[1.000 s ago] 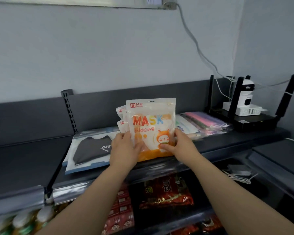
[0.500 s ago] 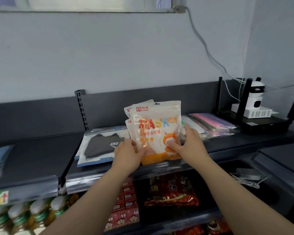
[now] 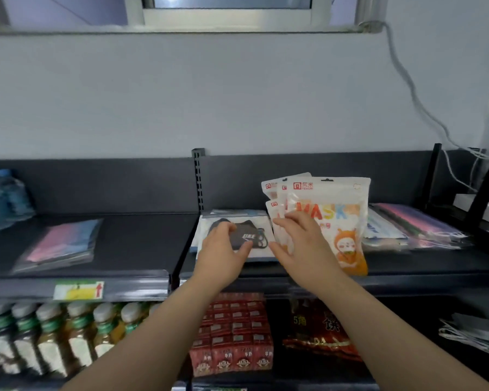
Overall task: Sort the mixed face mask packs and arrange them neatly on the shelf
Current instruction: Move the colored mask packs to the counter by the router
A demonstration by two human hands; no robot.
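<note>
Several white and orange "MASK" packs (image 3: 333,218) stand upright on the dark shelf (image 3: 407,266), leaning toward its back panel. My right hand (image 3: 299,244) is in front of their left side, fingers spread and relaxed; contact with the front pack cannot be told. To their left a clear pack with a black mask (image 3: 254,235) lies flat. My left hand (image 3: 223,249) hovers over it with loosely curved fingers and holds nothing.
A pink and blue mask pack (image 3: 57,244) lies on the left shelf section, with blue packs (image 3: 3,198) behind it. Pink and purple packs (image 3: 412,224) lie to the right, beside a black router (image 3: 480,198). Below are bottles (image 3: 54,334), red boxes (image 3: 235,334) and a snack bag (image 3: 322,331).
Both hands have let go of the MASK packs' lower part. My left hand moved left over the black mask pack, my right hand shifted to the packs' left side. The view panned left.
</note>
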